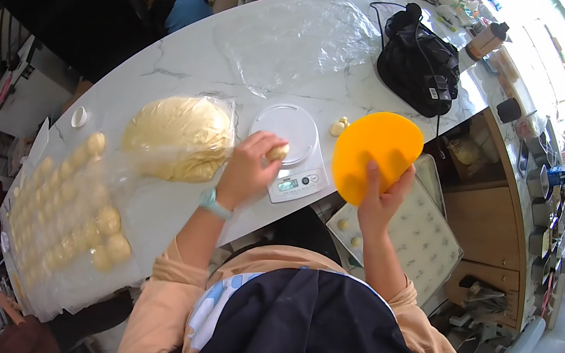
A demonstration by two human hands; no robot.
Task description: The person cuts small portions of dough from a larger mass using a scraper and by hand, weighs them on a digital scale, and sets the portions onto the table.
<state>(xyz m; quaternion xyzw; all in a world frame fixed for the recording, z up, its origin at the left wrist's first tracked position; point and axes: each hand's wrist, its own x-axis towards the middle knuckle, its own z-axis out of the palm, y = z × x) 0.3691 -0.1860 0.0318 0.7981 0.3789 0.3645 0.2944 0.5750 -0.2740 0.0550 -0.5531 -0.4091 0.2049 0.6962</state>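
Between the fingers of my left hand [248, 171] is a small dough ball [277, 152], held over the lower edge of the round pan of a white digital kitchen scale [302, 190]. My right hand [383, 199] grips a rounded yellow dough scraper [377, 150], its thumb pressed flat on the face. Small dough pieces [339, 126] lie on the table between the scale and the scraper. Left of the scale, a large dough mass [179, 135] sits partly under clear plastic. Further left, many dough balls [108, 220] lie in rows beneath plastic film.
A black bag [420, 62] with a cord stands at the table's back right. Clear plastic sheeting [297, 32] spreads over the marble-patterned table [182, 63]. Below the right edge is a tray [413, 232] with a few dough balls. People are beyond the table and at lower left.
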